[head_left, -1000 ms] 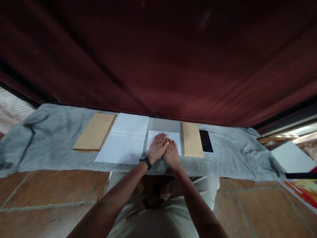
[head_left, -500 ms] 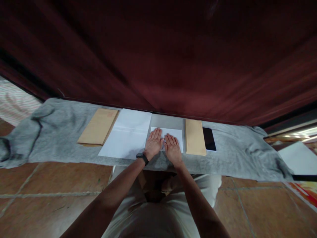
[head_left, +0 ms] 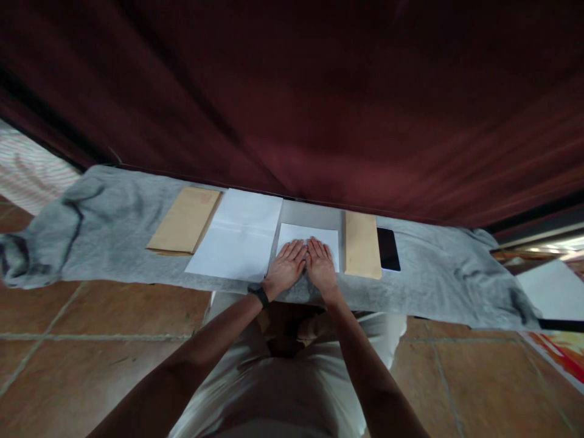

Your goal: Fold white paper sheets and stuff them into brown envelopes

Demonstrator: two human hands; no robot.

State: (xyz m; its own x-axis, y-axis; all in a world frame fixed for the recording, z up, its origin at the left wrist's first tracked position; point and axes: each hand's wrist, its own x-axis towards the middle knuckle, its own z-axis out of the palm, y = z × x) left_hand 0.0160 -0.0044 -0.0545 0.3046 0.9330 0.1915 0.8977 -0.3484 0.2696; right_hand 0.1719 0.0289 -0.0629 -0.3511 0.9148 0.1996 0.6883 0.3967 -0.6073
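Note:
A small white sheet of paper [head_left: 296, 232], perhaps folded, lies on the grey cloth in front of me. My left hand [head_left: 286, 265] rests flat on its lower left part, fingers stretched out. Beside it my right hand [head_left: 320, 263] lies flat on the same paper, and the fingertips of both hands nearly meet. The paper's lower edge is mostly hidden under the hands. A stack of larger white paper [head_left: 239, 234] is left of my left hand. To the right of my right hand is a brown envelope stack [head_left: 361, 244].
More brown envelopes [head_left: 185, 219] lie at the left. A dark-screened phone or tablet [head_left: 388, 249] sits right of the right-hand envelopes. The grey cloth [head_left: 438, 267] covers the narrow table, and a dark red curtain [head_left: 292, 109] hangs behind it.
My hands have shifted on the small paper; my right hand's fingers are closer together and nearer the left hand's. The whole view has tilted slightly.

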